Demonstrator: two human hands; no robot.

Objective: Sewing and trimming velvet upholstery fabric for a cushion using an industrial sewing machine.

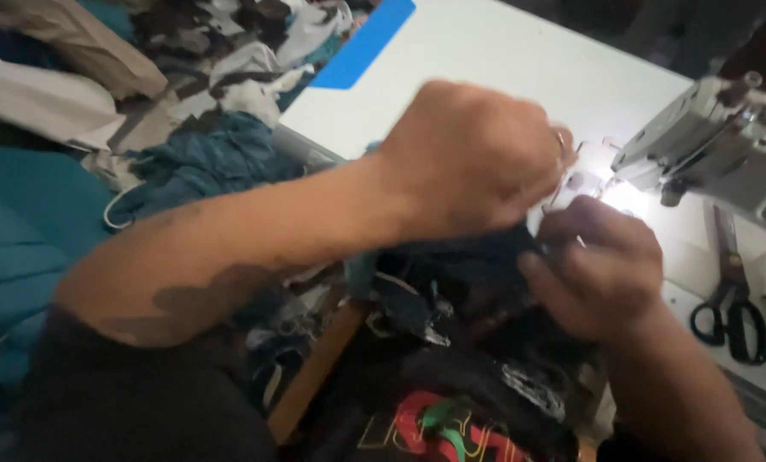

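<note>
My left hand (473,158) is closed over the top of a dark patterned piece of fabric (451,282), knuckles up, near the middle of the view. Just right of it and lower, my right hand (601,265) pinches the same fabric at its upper edge. Both hands sit right in front of the lit needle area (601,184) of a grey sewing machine (725,141). The fabric hangs down toward my lap. What lies under the hands is hidden.
Black-handled scissors (730,295) lie on the white sewing table (503,60) at the right. A heap of teal, white and brown cloth (203,128) fills the left side. A blue patch (362,43) lies at the table's far edge.
</note>
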